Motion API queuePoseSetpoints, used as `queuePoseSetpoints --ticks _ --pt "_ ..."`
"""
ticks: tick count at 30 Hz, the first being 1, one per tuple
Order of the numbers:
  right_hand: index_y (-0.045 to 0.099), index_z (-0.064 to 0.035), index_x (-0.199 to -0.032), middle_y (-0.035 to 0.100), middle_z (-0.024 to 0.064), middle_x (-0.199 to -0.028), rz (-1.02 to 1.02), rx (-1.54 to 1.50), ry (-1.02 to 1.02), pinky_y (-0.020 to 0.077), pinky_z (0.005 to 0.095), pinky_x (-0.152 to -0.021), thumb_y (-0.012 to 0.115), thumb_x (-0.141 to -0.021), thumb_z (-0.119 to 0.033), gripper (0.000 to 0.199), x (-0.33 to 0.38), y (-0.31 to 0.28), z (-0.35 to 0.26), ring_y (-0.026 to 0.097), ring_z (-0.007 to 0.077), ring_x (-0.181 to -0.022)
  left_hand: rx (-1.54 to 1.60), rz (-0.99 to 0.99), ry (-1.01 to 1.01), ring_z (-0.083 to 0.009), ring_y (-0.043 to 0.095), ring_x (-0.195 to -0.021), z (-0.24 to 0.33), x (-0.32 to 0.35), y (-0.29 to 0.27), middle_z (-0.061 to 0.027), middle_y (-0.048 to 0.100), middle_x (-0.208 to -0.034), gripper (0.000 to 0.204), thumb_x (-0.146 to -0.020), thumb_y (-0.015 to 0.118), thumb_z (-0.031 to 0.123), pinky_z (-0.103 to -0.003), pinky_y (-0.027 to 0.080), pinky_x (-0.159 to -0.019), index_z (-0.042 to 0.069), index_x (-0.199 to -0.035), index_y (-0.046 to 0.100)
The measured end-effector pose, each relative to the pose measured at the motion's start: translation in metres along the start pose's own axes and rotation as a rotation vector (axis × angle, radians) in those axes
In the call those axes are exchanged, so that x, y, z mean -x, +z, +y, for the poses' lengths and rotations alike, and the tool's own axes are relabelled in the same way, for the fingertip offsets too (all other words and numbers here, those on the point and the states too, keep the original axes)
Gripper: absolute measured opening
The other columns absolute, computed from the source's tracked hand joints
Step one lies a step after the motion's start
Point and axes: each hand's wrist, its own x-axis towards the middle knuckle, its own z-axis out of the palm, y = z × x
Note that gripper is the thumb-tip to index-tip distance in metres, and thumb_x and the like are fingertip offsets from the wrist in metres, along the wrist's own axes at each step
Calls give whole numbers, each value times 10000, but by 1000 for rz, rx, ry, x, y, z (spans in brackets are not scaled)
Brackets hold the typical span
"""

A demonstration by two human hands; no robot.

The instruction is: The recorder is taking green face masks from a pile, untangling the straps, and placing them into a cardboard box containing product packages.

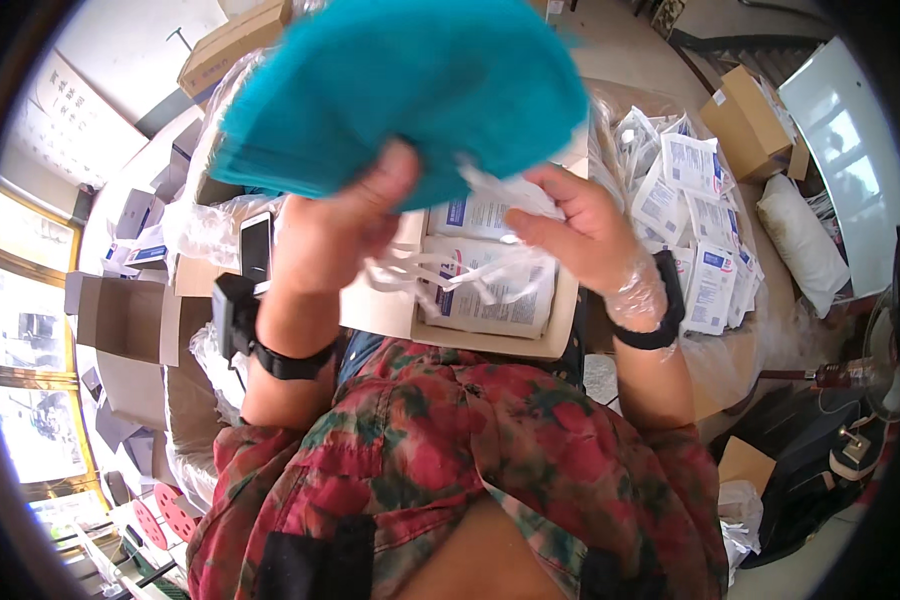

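Note:
A fanned stack of teal fabric-like sheets [400, 90] is held up in front of me, and its far edge runs past the top of the picture. My left hand [355, 215] is closed on the near edge, thumb on top. Thin white straps [460, 270] dangle below the stack. My right hand [585, 225] pinches a bunch of them between thumb and fingers, just right of the stack. Beneath both hands stands an open carton [500, 347] close to my body, with printed white packets [495, 305] lying in it. The stack hides the carton's far part.
A pile of printed white packets [700, 220] lies to the right. On the left are a dark-screened phone [256, 247], an open brown carton [125, 320] and crumpled clear plastic [205, 230]. Farther off at right are a cardboard box [750, 125] and a stuffed white sack [802, 245].

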Motion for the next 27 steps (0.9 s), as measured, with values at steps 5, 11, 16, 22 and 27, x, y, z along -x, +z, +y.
queuePoseSetpoints --ticks 5,11,16,22,27 --pt "576 11 -1079 570 27 -788 5 350 10 439 237 -640 586 -929 -116 197 17 -24 0 510 72 -715 322 -110 92 -128 502 -471 -11 -8 -62 -234 651 -970 454 -968 496 336 -227 360 -411 -36 -1228 482" --pt "566 -36 -1082 546 -22 -773 -182 -83 114 436 238 -616 558 -962 -160 173 27 6 24 509 69 -681 671 -55 102 -418 411 -1248 -24 -8 -28 -294 364 -1409 804 -925 412 581 -544 321 -1036 -44 -1418 297" --pt "560 -46 -1089 549 -18 -745 -289 -136 390 437 231 -598 561 -957 -168 180 21 27 27 521 65 -620 994 -424 -45 -442 449 -1250 -32 6 -8 -314 401 -1379 965 -857 377 725 -620 299 -1046 -104 -1349 367" --pt "533 -48 -1090 610 97 -788 -291 77 -5 466 316 -660 601 -904 -128 213 18 9 16 599 181 -708 879 -76 -13 -339 633 -976 -58 25 -26 -158 614 -1178 471 -907 531 380 -476 511 -872 37 -1229 551" --pt "532 -46 -1085 613 205 -874 -340 381 -72 480 413 -715 560 -910 -186 226 12 3 0 606 405 -856 -77 -715 52 -330 668 -872 -8 19 -45 -172 633 -1122 404 -759 685 286 -407 542 -769 9 -1051 651"
